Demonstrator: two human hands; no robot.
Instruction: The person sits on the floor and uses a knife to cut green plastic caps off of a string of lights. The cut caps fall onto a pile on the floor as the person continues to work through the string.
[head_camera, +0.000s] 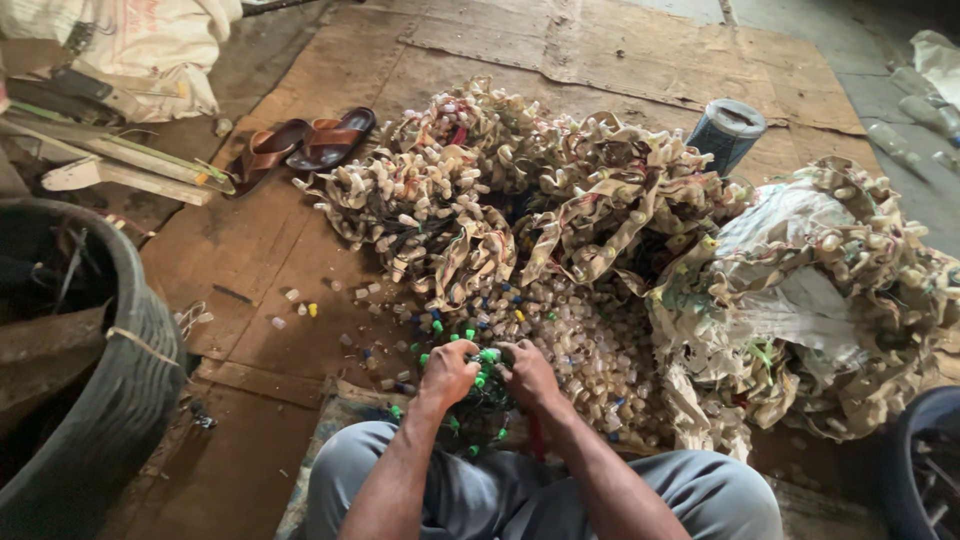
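I sit on the floor with my knees apart. My left hand and my right hand are close together, both gripping a dark tangled wire bundle with small green capped sockets held between my knees. Just beyond my hands lies a heap of loose pale plastic caps. Further out spreads a big pile of cream-coloured strings of sockets on wires.
A dark round tub stands at the left and another dark container at the lower right. Brown sandals lie at the back left beside wooden sticks. A grey-blue cylinder stands behind the pile. Cardboard covers the floor.
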